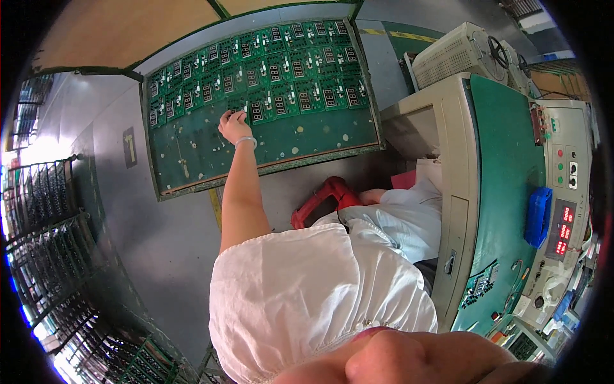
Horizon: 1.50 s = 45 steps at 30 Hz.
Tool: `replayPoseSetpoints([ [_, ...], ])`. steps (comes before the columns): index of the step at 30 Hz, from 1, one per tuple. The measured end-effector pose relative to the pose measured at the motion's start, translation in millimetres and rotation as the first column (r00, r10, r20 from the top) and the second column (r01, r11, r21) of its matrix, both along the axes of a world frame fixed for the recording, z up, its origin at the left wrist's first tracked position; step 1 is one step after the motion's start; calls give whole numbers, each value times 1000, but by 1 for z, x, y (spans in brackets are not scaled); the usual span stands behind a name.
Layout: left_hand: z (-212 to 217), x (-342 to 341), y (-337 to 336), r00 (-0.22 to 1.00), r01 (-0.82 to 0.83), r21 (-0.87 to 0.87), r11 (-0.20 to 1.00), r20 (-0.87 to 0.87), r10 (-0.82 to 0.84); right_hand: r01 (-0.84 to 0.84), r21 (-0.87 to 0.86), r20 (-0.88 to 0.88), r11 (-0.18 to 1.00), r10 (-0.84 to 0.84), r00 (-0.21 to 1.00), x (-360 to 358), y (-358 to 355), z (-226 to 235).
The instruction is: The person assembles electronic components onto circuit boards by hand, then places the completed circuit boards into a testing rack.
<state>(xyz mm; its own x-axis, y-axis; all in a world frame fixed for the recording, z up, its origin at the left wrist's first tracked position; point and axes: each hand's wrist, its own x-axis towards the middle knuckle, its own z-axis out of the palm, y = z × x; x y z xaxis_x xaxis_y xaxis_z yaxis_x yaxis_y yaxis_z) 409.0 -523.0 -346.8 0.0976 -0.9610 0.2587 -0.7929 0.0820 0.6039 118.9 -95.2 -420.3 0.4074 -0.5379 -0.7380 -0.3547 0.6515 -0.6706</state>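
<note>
My left hand (234, 126), with a pale band on its wrist, reaches far out from a white sleeve to a large green tray (320, 137) standing low at my left side. Several rows of green circuit boards (281, 70) with small digit displays fill the tray's far half. My fingertips pinch one circuit board (238, 105) at the near edge of the rows, beside the bare part of the tray. My right hand is out of view.
Wire racks (51, 243) stand along the left. A red stool (320, 198) is below my lap. On the right is a bench with a green mat (505, 192), a blue box (538, 216), a control panel with red displays (564, 225) and a cream machine (457, 54).
</note>
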Motion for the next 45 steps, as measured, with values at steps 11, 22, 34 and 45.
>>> replayPoseSetpoints([
  [11, -12, -1, -6, 934, -94, -144, 985, -356, 37, 265, 252, -3, 931, -273, 962, 3, 11, -22],
  [22, -17, -6, -5, 995, -74, -95, 993, -67, 67, -284, -162, -130, 945, 265, 955, -15, 30, -88],
  [34, -4, 6, -8, 998, -54, -27, 998, 28, 54, -955, 228, -155, 187, 976, 154, 0, 247, 32],
  [45, 42, -90, 17, 901, 395, -284, 874, -64, -428, -450, 403, 265, -797, 572, -776, 170, 464, 173],
])
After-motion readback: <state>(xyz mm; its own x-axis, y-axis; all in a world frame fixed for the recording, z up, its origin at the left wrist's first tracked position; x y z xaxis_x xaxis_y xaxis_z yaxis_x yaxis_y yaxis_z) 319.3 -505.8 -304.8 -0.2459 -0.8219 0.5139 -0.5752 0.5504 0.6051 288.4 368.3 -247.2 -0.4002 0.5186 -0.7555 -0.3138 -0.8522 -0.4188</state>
